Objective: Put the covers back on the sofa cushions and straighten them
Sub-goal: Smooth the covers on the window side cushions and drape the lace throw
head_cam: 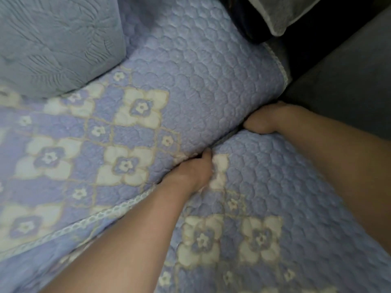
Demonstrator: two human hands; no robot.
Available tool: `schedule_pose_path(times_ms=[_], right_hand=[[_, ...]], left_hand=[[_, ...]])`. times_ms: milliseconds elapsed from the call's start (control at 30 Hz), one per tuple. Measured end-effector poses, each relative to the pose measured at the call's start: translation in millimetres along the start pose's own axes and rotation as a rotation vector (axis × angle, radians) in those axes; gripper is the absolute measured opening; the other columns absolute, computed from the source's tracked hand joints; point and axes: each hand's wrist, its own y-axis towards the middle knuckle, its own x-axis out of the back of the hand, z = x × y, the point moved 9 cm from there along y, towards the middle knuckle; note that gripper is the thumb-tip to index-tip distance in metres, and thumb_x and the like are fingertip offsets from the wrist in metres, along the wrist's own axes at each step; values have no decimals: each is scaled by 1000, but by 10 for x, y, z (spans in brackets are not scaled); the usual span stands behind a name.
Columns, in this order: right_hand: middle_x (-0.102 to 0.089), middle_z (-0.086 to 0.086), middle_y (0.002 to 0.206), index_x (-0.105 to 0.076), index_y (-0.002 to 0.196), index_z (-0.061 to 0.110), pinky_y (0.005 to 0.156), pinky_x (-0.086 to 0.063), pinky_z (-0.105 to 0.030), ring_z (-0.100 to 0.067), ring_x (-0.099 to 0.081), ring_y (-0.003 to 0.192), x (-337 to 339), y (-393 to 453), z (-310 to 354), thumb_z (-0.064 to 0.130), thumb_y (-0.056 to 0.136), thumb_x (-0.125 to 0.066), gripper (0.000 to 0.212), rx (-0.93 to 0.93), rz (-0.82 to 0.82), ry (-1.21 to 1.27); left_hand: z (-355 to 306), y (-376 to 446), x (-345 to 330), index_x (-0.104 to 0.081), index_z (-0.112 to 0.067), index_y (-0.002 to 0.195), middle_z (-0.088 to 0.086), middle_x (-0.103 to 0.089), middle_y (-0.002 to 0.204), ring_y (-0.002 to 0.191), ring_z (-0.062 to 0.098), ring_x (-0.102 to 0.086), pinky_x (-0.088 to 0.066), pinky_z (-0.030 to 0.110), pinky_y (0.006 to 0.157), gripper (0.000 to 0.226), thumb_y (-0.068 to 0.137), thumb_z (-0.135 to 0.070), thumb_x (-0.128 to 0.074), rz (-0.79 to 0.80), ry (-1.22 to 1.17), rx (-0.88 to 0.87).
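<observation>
Two quilted lilac covers with cream flower patches lie over the sofa cushions. The far cover (pixel 201 66) spreads from the middle to the upper left; the near cover (pixel 285 187) lies at the lower right. They meet in a crease. My left hand (pixel 190 174) is pushed into that crease, fingertips hidden in the fabric. My right hand (pixel 262 119) is further along the same crease at the sofa's right edge, its fingers buried between the covers. Whether either hand grips cloth is hidden.
A pale blue embossed pillow (pixel 53 43) leans at the upper left. A grey cushion with white piping (pixel 281 15) sits at the top right. A dark grey sofa arm (pixel 342 75) runs down the right. A white lace trim (pixel 101 216) edges the far cover.
</observation>
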Motion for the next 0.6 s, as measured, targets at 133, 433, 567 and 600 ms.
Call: schedule_pose_path(times_ms=[133, 433, 567, 600], right_hand=[[-65, -6, 122, -58, 85, 22, 96, -46, -36, -25, -60, 104, -98, -505, 425, 38, 100, -29, 37, 332, -31, -160], [-5, 9, 164, -4, 156, 38, 122, -9, -50, -20, -7, 152, -541, -41, 933, 66, 87, -16, 75, 294, 159, -83], [-2, 6, 165, -4, 157, 31, 124, -10, -47, -22, -5, 153, -534, -16, 1041, 56, 96, -22, 69, 304, 81, -109], [-8, 3, 165, -10, 158, 29, 124, -12, -47, -23, -9, 153, -456, -170, 1068, 54, 98, -20, 65, 342, 19, -157]], left_hand=[[-43, -582, 53, -52, -10, 139, 14, -64, 130, 115, 30, -62, -50, 39, 96, 49, 105, -36, -27, -335, 286, -177], [-219, -267, 73, -41, -11, 129, 19, -59, 124, 103, 38, -62, -48, 43, 76, 41, 102, -29, -16, -208, 421, -303], [-189, -33, 19, -42, -10, 127, 22, -53, 137, 120, 39, -54, -43, 45, 98, 36, 107, -27, -18, -30, 289, -186], [-144, -136, 27, -42, -11, 129, 21, -53, 137, 120, 38, -54, -44, 45, 97, 39, 107, -33, -18, -39, 276, -172]])
